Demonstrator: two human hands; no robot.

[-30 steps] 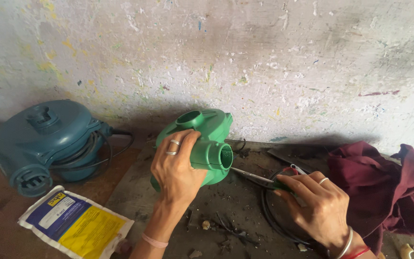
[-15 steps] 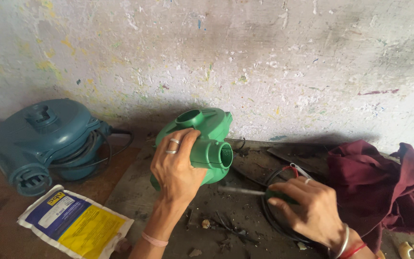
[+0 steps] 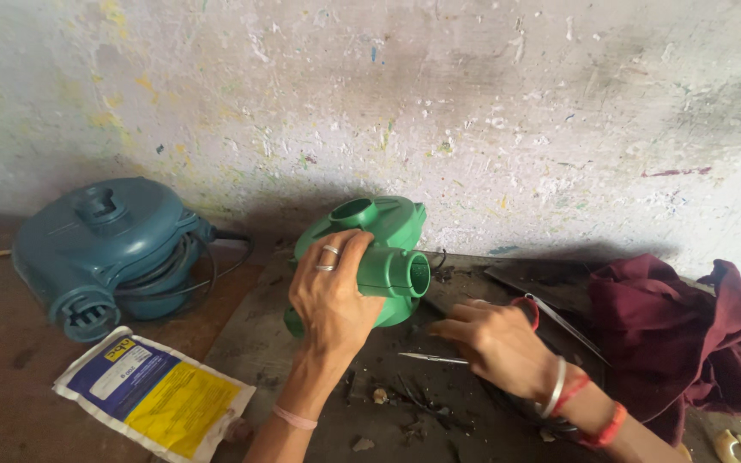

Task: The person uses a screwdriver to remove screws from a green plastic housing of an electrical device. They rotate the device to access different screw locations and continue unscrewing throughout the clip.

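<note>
My left hand (image 3: pixel 332 296) has its grip clamped over the green blower (image 3: pixel 370 257), which stands on the bench (image 3: pixel 250 343) with its nozzle pointing right. My right hand (image 3: pixel 495 343), palm down and wrist bent, pinches thin metal scissors (image 3: pixel 430 357) lying just below. I count two blowers: this one and a blue blower (image 3: pixel 113 244) left.

A dark grey, grimy metal surface (image 3: pixel 268 343) lies along the foot of a paint-flecked wall, with reddish-brown floor (image 3: pixel 10 386) to its left. On the surface stand a green plastic blower (image 3: pixel 379 231), a thin metal tool (image 3: pixel 430 357), scattered small debris (image 3: pixel 379 396) and a crumpled maroon cloth (image 3: pixel 679 343). On the floor rest a teal plastic blower (image 3: pixel 113 240) and a flat blue-and-yellow packet (image 3: pixel 152 390), its corner overlapping the surface.
</note>
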